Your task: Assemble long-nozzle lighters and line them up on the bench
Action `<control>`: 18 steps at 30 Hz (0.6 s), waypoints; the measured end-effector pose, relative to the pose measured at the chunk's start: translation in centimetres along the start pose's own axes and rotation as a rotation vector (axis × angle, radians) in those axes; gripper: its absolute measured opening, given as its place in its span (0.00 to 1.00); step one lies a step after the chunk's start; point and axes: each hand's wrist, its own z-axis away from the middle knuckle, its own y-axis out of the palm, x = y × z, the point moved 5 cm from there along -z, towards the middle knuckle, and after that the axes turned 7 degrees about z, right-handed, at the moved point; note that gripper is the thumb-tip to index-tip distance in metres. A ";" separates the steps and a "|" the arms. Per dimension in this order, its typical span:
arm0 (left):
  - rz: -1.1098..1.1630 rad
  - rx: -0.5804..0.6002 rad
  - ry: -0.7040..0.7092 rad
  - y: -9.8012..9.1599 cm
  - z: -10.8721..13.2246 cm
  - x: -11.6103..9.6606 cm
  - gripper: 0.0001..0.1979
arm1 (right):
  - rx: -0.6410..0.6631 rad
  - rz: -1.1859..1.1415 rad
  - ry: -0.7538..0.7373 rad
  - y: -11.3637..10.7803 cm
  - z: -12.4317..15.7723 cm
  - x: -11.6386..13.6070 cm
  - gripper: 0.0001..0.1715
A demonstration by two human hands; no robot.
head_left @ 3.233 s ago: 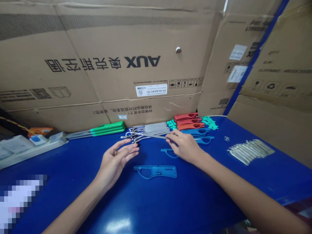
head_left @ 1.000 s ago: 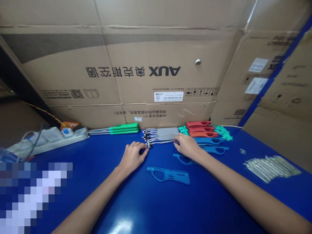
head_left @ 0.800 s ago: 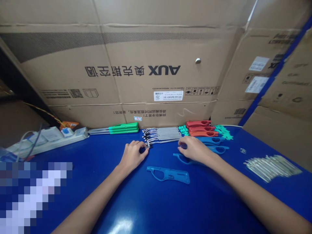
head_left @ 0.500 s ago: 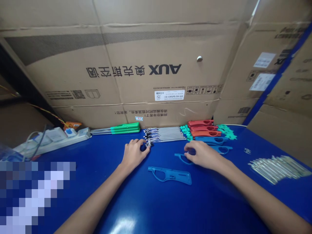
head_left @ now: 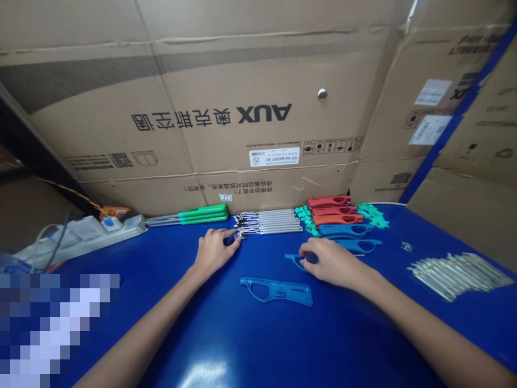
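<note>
My left hand point(head_left: 214, 251) is at the near left end of a row of metal tubes with wires point(head_left: 278, 221), its thumb and forefinger at the wire ends of the nearest one. My right hand point(head_left: 329, 261) is curled over a blue half shell point(head_left: 291, 258), which it partly covers; a dark object shows between its fingers, with a thin shaft poking out on the right. Another blue half shell point(head_left: 283, 291), with a loop at its left end, lies flat in front of both hands.
Green-handled lighters point(head_left: 205, 214) and a white power strip point(head_left: 81, 237) are at the back left. Small green parts point(head_left: 305, 215), red shells point(head_left: 329, 202) and more blue shells point(head_left: 347, 231) lie behind my right hand. Silvery strips point(head_left: 456, 276) lie far right. Cardboard point(head_left: 218, 70) stands behind.
The view has shifted slightly. My right hand has closed further over the blue half shell, and a thin shaft now shows beside it. My left hand stays at the wire ends.
</note>
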 end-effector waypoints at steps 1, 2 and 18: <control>-0.004 0.005 -0.002 0.0 -0.1 0.0 0.18 | 0.002 -0.001 -0.001 0.0 0.1 0.0 0.09; -0.008 0.011 -0.003 0.0 -0.3 0.0 0.17 | 0.004 -0.001 -0.001 0.0 0.1 -0.1 0.09; -0.062 0.055 0.023 -0.2 -1.2 -1.2 0.15 | -0.003 0.056 0.002 0.1 0.2 -0.4 0.09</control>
